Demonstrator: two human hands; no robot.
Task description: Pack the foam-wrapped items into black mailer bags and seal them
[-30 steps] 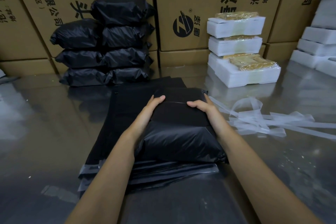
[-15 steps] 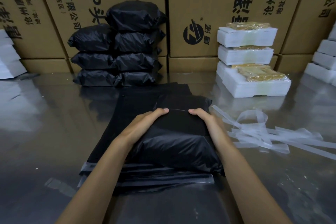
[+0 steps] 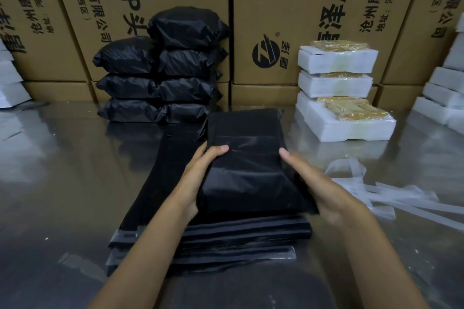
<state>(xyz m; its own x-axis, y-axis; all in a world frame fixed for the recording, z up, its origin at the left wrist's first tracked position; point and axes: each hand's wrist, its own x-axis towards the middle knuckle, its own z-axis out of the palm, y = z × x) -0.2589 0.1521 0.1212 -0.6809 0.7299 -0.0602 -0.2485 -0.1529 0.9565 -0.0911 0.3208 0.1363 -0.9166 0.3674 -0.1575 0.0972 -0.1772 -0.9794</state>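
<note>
A filled black mailer bag (image 3: pixel 247 165) with its flap folded over is held between both hands, its far end raised above a flat stack of empty black mailer bags (image 3: pixel 221 238). My left hand (image 3: pixel 200 170) grips its left side, thumb on top. My right hand (image 3: pixel 316 183) grips its right side. A pile of packed black bags (image 3: pixel 160 70) stands at the back left against the boxes. Three white foam-wrapped items (image 3: pixel 337 83) with yellow contents are stacked at the back right.
Large brown cardboard boxes (image 3: pixel 288 7) wall off the back of the shiny metal table (image 3: pixel 55 170). Clear peeled-off plastic strips (image 3: pixel 381 195) lie to the right. More white foam pieces (image 3: pixel 444 93) sit at the far right, and others (image 3: pixel 10 80) at the far left edge.
Both hands slid from the flap on top to the bag's sides and lifted it off the stack, tilting its far end up. The view moved closer.
</note>
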